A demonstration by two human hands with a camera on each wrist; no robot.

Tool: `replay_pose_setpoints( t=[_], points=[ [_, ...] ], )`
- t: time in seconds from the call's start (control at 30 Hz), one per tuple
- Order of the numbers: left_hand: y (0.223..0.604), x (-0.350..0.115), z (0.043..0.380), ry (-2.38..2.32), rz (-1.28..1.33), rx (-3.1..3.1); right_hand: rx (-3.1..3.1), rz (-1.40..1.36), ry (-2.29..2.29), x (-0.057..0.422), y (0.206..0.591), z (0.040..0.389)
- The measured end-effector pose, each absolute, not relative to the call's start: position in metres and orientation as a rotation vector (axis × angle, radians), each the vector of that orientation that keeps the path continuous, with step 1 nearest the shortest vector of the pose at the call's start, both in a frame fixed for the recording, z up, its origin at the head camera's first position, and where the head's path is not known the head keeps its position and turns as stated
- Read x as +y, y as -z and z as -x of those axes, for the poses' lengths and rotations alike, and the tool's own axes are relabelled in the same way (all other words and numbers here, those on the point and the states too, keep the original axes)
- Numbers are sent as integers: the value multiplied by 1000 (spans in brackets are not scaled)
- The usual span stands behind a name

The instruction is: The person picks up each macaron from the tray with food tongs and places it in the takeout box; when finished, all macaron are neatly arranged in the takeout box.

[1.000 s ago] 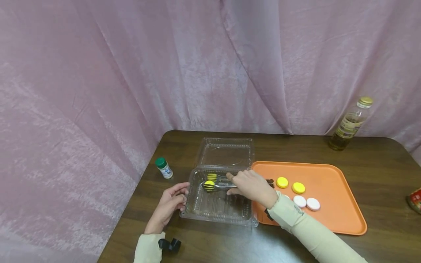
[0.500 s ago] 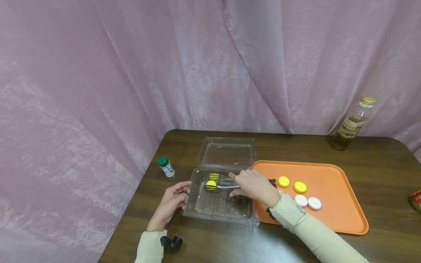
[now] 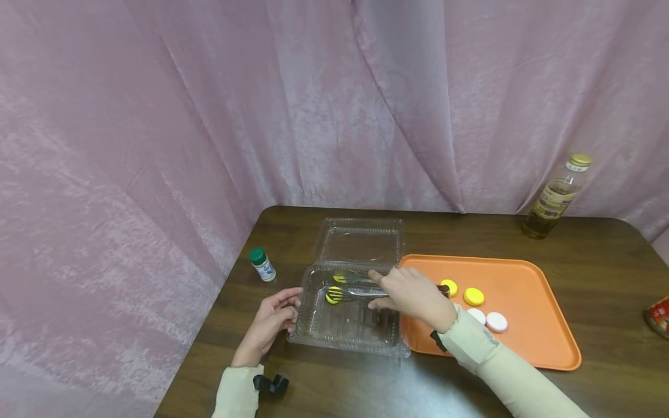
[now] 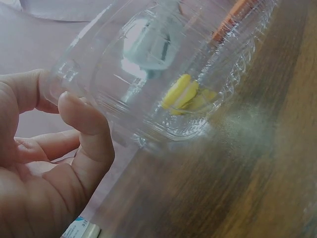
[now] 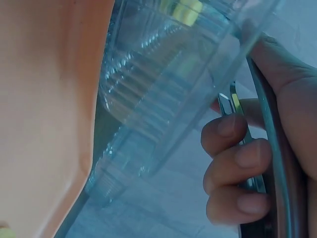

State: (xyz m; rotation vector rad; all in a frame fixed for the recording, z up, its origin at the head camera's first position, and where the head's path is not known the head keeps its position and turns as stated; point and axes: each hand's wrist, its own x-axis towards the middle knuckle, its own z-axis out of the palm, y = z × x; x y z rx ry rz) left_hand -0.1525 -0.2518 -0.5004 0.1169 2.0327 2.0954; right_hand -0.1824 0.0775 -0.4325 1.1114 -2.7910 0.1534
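My left hand (image 3: 269, 325) pinches the left rim of a clear plastic clamshell container (image 3: 345, 334), thumb and forefinger at its edge. Its lid (image 3: 360, 241) lies folded back behind the base. Metal tongs (image 3: 363, 293) are gripped in my right hand (image 3: 413, 293), fingers curled round their dark handle in the right wrist view. The slotted tong ends reach to the container's left side. There a yellow macaron-like disc (image 4: 180, 91) stands on edge in the left wrist view, with more yellow beside it. Whether the tongs touch it I cannot tell.
An orange tray (image 3: 543, 331) right of the container holds yellow discs (image 3: 474, 296) and white discs (image 3: 496, 321). A green-capped shaker (image 3: 262, 265) stands at left. An oil bottle (image 3: 555, 200) is at back right, a red can (image 3: 659, 317) at the right edge.
My right hand has shifted slightly right, drawing the tongs back a little. The left hand stays on the container rim, and the container has hardly moved.
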Motion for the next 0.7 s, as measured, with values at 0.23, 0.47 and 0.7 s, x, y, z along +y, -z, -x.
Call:
replay_pose_setpoints(
  t=[0.23,0.47,0.7],
  points=[
    [501,-254,152,-2086,-136,2024,-2776,-1053,-189,90,430,175],
    [503,-256,152,-2079,-143,2008,-2765,-993,-329,110,429,162],
    [504,-256,153,-2088,-140,1989,-2729,-922,-366,130,428,155]
  ],
)
